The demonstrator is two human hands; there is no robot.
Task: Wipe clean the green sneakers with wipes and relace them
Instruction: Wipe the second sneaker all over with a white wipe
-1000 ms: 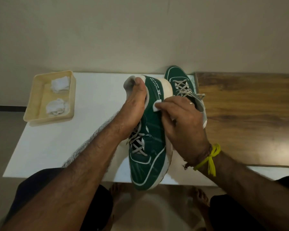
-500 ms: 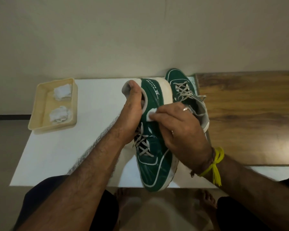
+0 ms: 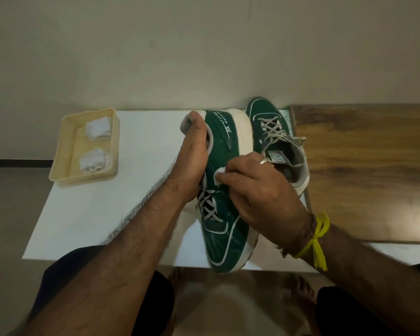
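A green sneaker (image 3: 224, 241) with a white sole and grey laces lies tipped on its side across the white table (image 3: 87, 209), toe toward me. My left hand (image 3: 192, 163) grips its heel collar, thumb over the rim. My right hand (image 3: 257, 192) pinches a small white wipe (image 3: 219, 172) and presses it on the sneaker's green side, just above the laces. The second green sneaker (image 3: 267, 122) stands laced behind my right hand, partly hidden by it.
A beige tray (image 3: 66, 154) at the table's back left holds two crumpled white wipes (image 3: 96, 144). A wooden surface (image 3: 364, 170) adjoins the table on the right. A wall rises behind. My bare feet show below the table's front edge.
My right hand has slid the wipe down the sneaker's side from near the heel toward the laces. The left hand keeps its grip on the heel collar.
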